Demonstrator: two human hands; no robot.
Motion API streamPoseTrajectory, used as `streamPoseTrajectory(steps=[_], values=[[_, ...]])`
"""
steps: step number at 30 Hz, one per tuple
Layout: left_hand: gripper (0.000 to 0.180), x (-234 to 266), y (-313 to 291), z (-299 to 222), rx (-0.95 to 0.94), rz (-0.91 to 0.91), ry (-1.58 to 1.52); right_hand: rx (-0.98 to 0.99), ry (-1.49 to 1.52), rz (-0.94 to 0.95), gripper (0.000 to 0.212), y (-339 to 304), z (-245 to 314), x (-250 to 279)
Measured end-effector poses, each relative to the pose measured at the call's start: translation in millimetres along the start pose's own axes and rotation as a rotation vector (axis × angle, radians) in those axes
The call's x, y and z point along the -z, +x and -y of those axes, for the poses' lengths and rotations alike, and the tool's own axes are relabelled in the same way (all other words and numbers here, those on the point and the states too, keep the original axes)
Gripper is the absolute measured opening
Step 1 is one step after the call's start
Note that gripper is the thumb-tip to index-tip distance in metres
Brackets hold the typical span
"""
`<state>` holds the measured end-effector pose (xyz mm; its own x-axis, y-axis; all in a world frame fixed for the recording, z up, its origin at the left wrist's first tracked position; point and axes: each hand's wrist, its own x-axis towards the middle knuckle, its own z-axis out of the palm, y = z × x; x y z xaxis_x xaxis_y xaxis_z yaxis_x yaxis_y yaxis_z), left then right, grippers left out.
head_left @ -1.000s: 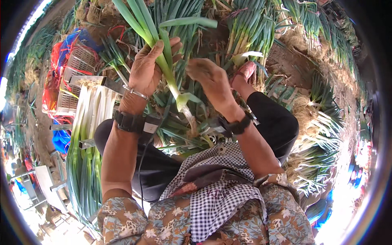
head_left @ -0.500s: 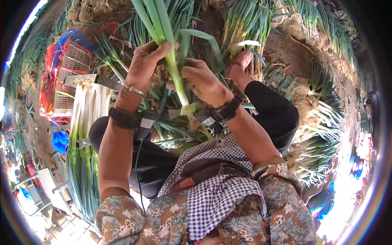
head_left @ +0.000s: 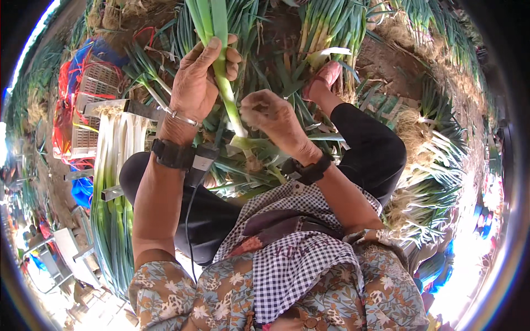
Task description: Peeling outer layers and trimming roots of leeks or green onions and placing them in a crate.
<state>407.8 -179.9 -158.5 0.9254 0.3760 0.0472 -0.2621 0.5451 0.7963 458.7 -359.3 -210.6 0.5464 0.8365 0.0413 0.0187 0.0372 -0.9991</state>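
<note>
Near you, your checked apron (head_left: 301,276) bore purple lettering; a white label (head_left: 202,163) marked the black box (head_left: 206,150) farther off, on the left. Beyond, the leek (head_left: 226,94) slanted between your hands, roots near, pale stem, green leaves far. Your raised left hand (head_left: 200,83) pinched its stem between thumb and fingers. Your right hand (head_left: 274,121) curled just beside it; whether that hand gripped anything could not be told. Leek bundles (head_left: 334,27) lay farther.
</note>
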Motion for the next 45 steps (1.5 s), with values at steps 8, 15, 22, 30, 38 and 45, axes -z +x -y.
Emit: streamPoseTrajectory(steps=[8,15,22,30,38,45], values=[[0.044,-2,2,4,-0.028,0.042,-0.091,-0.043,0.054,0.037,0.019,1,-3,-1],[0.043,8,6,5,-0.054,-0.004,-0.08,-0.032,-0.06,0.05,0.013,2,1,-7],[0.049,9,8,0,0.008,-0.073,-0.079,0.221,-0.307,-0.16,0.019,10,10,-12],[0.047,4,5,1,-0.001,0.064,-0.215,0.037,-0.019,-0.056,0.02,21,15,1],[0.033,5,9,-5,-0.085,0.011,-0.277,0.635,-0.552,-0.034,0.017,10,19,-4],[0.023,24,10,-26,-0.072,-0.046,-0.352,-0.054,0.708,0.05,0.021,0,31,-7]])
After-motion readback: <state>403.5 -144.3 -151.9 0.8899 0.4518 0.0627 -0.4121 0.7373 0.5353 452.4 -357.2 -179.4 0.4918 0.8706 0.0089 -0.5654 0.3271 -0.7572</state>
